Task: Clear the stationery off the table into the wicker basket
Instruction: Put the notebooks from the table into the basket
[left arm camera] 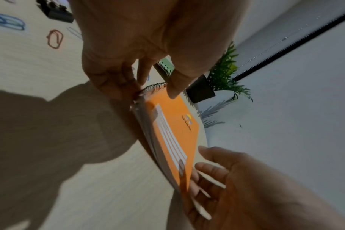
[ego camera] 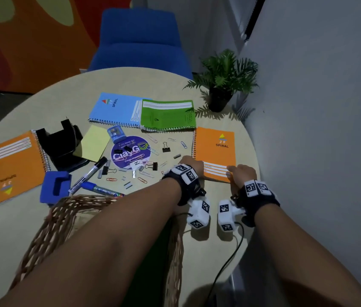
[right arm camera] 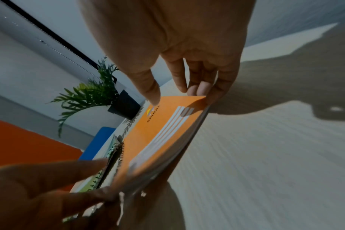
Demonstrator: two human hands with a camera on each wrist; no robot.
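An orange spiral notebook lies at the right side of the round table, its near edge raised off the top. My left hand pinches the near corner by the spiral, thumb on the cover and fingers beneath. My right hand pinches the other near corner, thumb on top and fingers under the pages. The wicker basket sits at the table's near edge under my left forearm; its inside is mostly hidden.
Blue, green and a second orange notebook, markers, a blue eraser, a black holder, a yellow pad and several clips lie around. A potted plant stands behind the held notebook, by the wall.
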